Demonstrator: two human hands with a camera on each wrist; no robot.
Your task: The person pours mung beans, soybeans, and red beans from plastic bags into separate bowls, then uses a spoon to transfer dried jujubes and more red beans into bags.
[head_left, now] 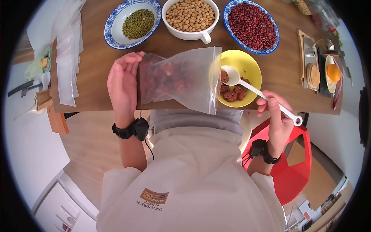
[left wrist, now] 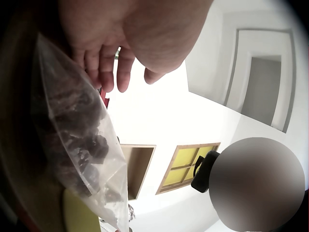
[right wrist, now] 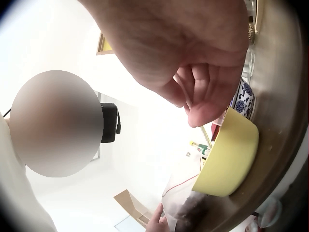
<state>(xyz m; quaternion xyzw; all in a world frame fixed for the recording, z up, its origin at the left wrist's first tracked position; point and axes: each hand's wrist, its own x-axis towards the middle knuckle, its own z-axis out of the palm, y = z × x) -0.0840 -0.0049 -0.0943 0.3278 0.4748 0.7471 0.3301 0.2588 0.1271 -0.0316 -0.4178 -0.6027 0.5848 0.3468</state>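
A frosted zip bag (head_left: pixel 174 79) with dark reddish dried pieces inside lies on the table, its mouth toward the yellow bowl (head_left: pixel 253 69). My left hand (head_left: pixel 124 83) is beside the bag's closed end, fingers loosely bent and holding nothing; in the left wrist view the hand (left wrist: pixel 130 38) hangs near the bag (left wrist: pixel 82 140). With my right hand (head_left: pixel 276 114) I grip the handle of a white spoon (head_left: pixel 232 76), whose bowl holds a brown piece over the yellow bowl. Several more pieces (head_left: pixel 234 94) lie in that bowl. The right wrist view shows the hand (right wrist: pixel 193 63) above the bowl (right wrist: pixel 229 154).
Behind stand a bowl of green beans (head_left: pixel 138 24), a white cup of chickpeas (head_left: pixel 190 15) and a bowl of red beans (head_left: pixel 253 26). Flat plastic bags (head_left: pixel 67 69) lie at the left. Jars, a knife and a tray with an orange thing (head_left: pixel 333 72) are at the right.
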